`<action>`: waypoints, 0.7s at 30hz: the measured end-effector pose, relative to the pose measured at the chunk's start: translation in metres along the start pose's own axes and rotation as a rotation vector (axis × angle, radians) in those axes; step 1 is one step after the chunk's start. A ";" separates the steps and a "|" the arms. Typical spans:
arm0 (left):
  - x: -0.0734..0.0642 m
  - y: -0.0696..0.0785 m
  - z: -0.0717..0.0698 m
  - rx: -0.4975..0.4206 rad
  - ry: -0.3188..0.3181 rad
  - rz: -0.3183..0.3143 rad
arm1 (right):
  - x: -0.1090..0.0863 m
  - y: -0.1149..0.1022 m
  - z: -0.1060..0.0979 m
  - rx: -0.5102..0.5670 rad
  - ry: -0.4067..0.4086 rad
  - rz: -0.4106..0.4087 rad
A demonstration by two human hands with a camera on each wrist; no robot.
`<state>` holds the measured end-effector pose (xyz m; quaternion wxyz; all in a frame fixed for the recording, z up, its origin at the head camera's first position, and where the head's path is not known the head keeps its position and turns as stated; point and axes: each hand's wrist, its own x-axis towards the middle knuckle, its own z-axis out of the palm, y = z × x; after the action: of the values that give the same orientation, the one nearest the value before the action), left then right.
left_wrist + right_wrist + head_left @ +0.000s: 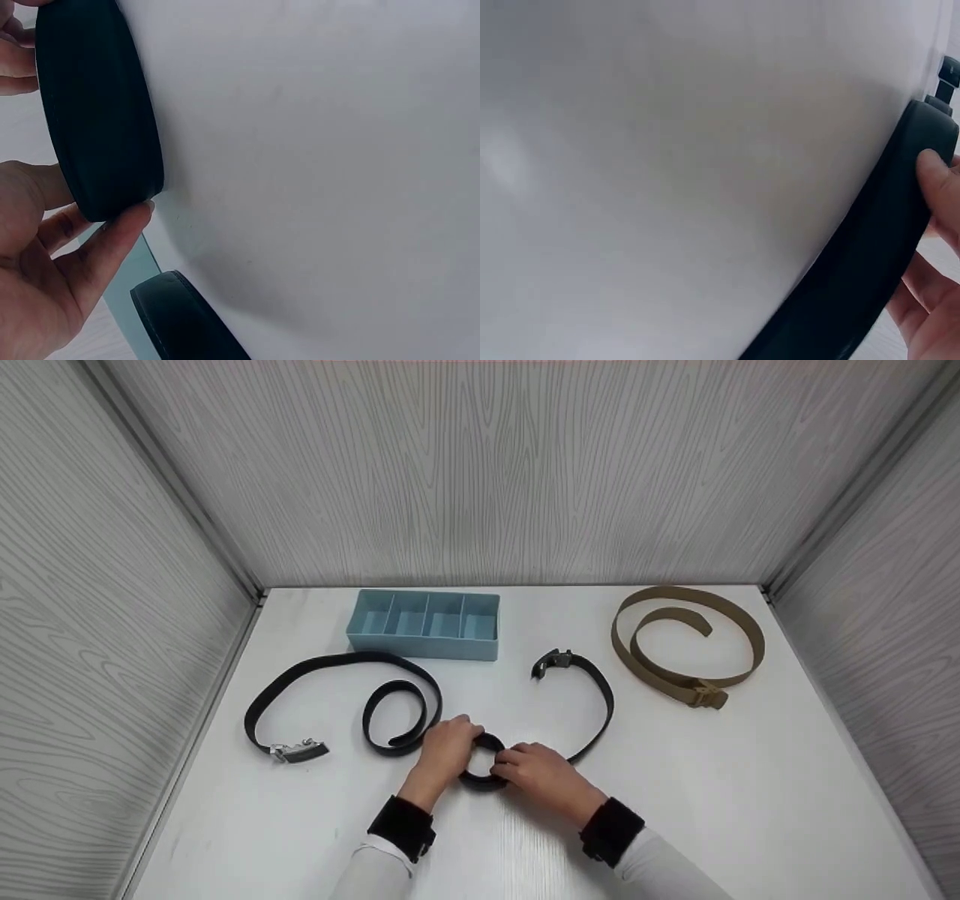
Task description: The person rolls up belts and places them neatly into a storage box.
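Note:
Near the front middle of the table, a black belt (pixel 484 784) is partly rolled into a ring standing on its edge. My left hand (pixel 447 751) pinches the ring's left side; in the left wrist view, that hand's thumb and fingers grip the belt's strap (pixel 101 112) from both faces. The ring's right side is held by my right hand (pixel 546 777). In the right wrist view, the thumb (pixel 936 176) presses the strap's outer face. From under the right hand, the belt's loose length curves out and back to a dark metal buckle (pixel 555 660).
A second black belt (pixel 341 658) with a silver buckle (pixel 300 751) lies loosely curled at left, close beside my left hand. Behind it stands a blue four-slot box (pixel 424 647). A tan belt (pixel 757 641) is coiled at the back right. Grey panels (pixel 517 472) enclose the table.

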<state>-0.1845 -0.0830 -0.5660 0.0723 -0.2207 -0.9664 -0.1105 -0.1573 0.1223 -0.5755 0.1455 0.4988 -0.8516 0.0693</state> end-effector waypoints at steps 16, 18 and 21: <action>-0.009 0.006 0.004 -0.050 0.015 -0.103 | 0.014 0.005 -0.003 -0.075 0.022 -0.046; -0.011 0.010 0.002 -0.073 0.011 -0.207 | 0.014 0.005 -0.003 -0.074 0.020 -0.040; -0.012 0.015 0.001 -0.118 -0.002 -0.316 | 0.015 0.007 -0.004 -0.054 0.014 -0.023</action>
<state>-0.1670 -0.0742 -0.5661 0.0397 -0.0701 -0.9809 -0.1770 -0.1694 0.1140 -0.5671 0.1658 0.5038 -0.8464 0.0481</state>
